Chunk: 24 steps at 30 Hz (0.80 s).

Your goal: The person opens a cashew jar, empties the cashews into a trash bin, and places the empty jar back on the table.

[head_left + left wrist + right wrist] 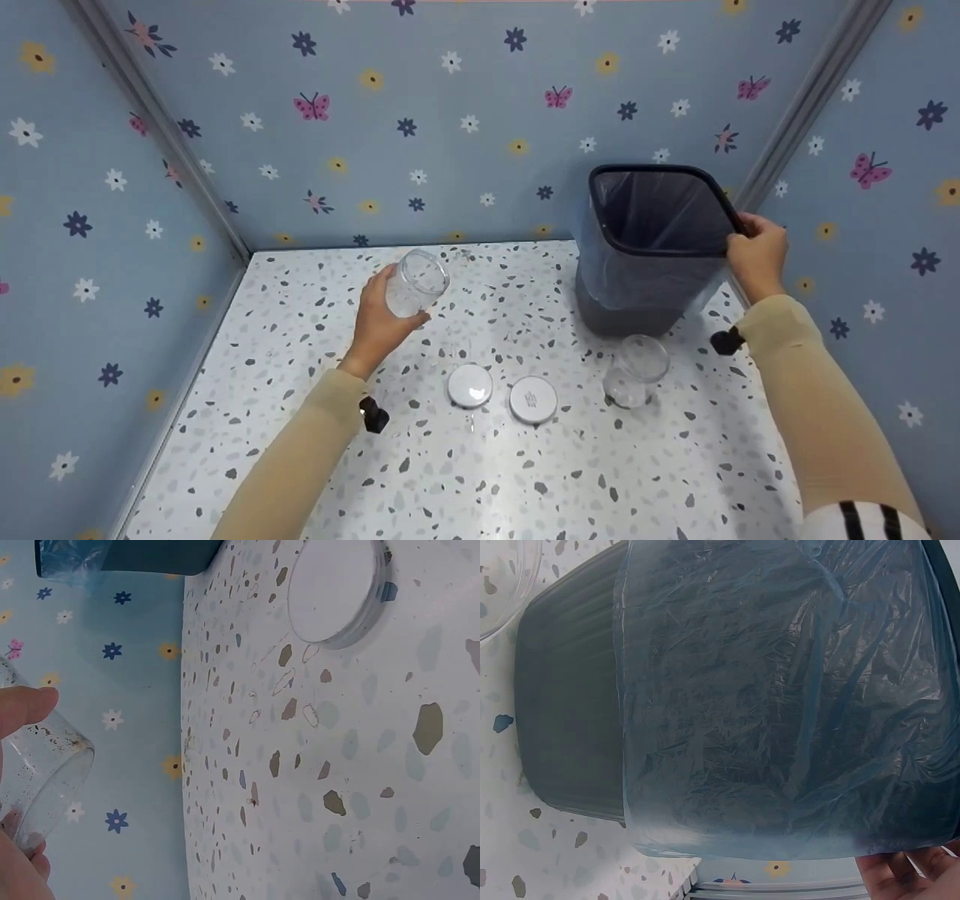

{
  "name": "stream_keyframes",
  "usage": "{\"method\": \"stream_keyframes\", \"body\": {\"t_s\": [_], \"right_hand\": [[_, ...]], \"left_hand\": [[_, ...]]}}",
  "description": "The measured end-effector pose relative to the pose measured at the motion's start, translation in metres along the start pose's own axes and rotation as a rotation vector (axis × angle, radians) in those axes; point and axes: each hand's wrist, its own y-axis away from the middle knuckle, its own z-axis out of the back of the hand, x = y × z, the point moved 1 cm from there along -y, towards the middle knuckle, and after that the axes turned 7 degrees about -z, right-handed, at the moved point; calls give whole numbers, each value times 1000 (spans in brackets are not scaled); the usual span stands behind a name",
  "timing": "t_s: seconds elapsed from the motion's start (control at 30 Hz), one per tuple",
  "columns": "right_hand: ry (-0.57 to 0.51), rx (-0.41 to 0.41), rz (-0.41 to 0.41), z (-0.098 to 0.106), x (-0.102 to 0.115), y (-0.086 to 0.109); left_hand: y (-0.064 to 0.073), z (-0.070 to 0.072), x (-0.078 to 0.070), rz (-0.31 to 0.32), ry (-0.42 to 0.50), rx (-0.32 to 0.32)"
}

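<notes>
In the head view my left hand (377, 324) grips a clear jar (411, 292) round its side, with the jar's open mouth tilted up. The left wrist view shows dark specks on the wall of this jar (52, 757), between thumb and fingers. On the right, my right hand (759, 255) holds the black rim of a grey trash bin (628, 322). A bluish plastic liner (780, 705) is folded over the bin's outside. In the right wrist view, only the fingers (900, 877) of that hand show, by the rim.
Two round white lids (470, 386) (533, 400) lie on the speckled tabletop (337, 480). A second clear jar (636, 371) stands just in front of the bin. Flowered blue panels (450, 150) enclose the table at the back and both sides.
</notes>
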Motion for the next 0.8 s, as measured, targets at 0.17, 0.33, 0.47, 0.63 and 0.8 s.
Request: {"method": "stream_keyframes", "body": {"t_s": [0.17,0.33,0.47,0.63,0.8], "right_hand": [[-4,9,0,0,-1,1],[-8,19,2,0,-1,3],[-6,11,11,0,-1,4],[-2,7,17,0,-1,4],[1,2,17,0,-1,3]], "left_hand": [[10,0,8,31,1,9],[17,0,15,36,22,8],[24,0,23,56,28,15],[32,0,31,104,43,28],[39,-1,37,140,48,50]]}}
